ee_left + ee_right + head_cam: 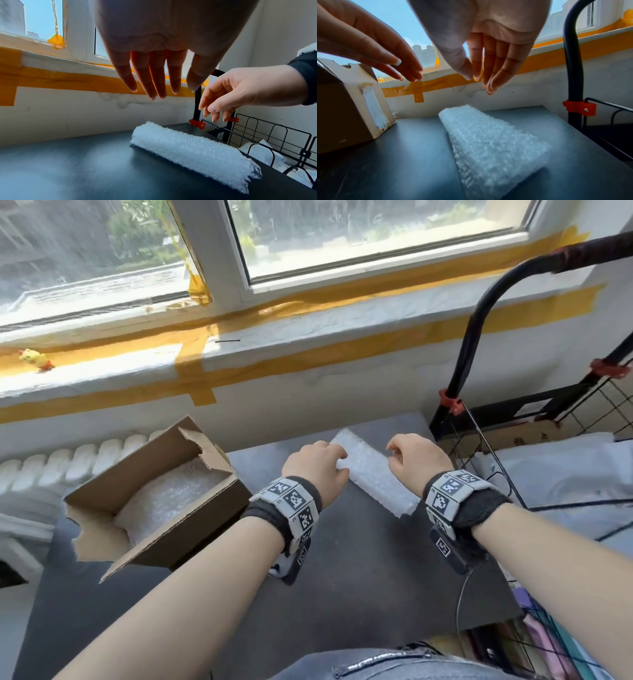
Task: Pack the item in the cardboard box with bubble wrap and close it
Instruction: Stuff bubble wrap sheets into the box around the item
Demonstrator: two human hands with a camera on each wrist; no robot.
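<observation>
Both hands, left [317, 465] and right [416, 458], hover empty with fingers loosely spread over the bubble-wrap bundle [373, 477] lying on the bench [359, 559] beside the open cardboard box [154, 498]; looks light and squishy, so I'd cradle both ends gently.

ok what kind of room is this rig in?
Probably a home room used as a makeshift packing spot: a radiator under a taped windowsill, a dark table holding an open cardboard box and a bubble-wrapped bundle.
</observation>
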